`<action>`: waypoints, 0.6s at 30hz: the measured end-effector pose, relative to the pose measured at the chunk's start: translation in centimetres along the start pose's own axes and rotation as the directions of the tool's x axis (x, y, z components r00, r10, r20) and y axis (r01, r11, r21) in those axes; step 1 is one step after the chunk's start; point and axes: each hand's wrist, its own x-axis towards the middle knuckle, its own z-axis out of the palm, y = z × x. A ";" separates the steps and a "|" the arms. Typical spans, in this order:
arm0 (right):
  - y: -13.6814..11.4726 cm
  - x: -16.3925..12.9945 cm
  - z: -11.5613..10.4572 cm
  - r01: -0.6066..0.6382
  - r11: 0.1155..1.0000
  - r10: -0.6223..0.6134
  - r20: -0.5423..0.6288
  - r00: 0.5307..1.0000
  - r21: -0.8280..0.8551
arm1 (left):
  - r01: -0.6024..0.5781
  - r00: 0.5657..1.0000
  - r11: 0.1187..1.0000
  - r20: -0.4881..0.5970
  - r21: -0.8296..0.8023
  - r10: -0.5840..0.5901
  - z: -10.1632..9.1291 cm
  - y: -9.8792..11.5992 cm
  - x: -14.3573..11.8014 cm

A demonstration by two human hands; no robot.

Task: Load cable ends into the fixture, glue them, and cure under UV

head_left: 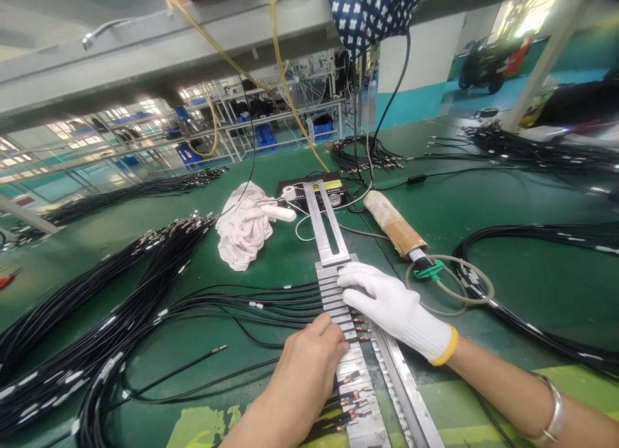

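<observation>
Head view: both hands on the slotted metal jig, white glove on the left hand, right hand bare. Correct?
Not quite. The head view shows the white glove on the right hand; the left hand is bare. Both do rest on the slotted metal jig, where black cables lie in its slots.

left hand (307, 364) bare, fingers curled down; right hand (387, 303) gloved, lying flat, fingers extended.

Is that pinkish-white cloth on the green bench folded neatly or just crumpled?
Crumpled. The cloth lies in a loose, wrinkled heap on the green bench, with uneven folds and no squared edges.
</observation>
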 end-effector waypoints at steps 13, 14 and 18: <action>0.1 0.0 -0.5 -0.074 0.996 0.076 0.050 0.996 -0.044 | -0.083 0.991 0.956 -0.127 -0.281 0.049 0.7 -0.4 0.0; -0.1 0.0 -0.7 -0.075 0.995 0.079 0.060 0.995 -0.062 | -0.093 0.989 0.951 -0.135 -0.294 0.055 0.8 -0.4 0.1; -0.5 -0.2 -1.7 0.052 0.973 -0.035 0.080 0.996 -0.226 | -0.117 0.986 0.950 -0.147 -0.289 0.076 0.9 -0.6 0.3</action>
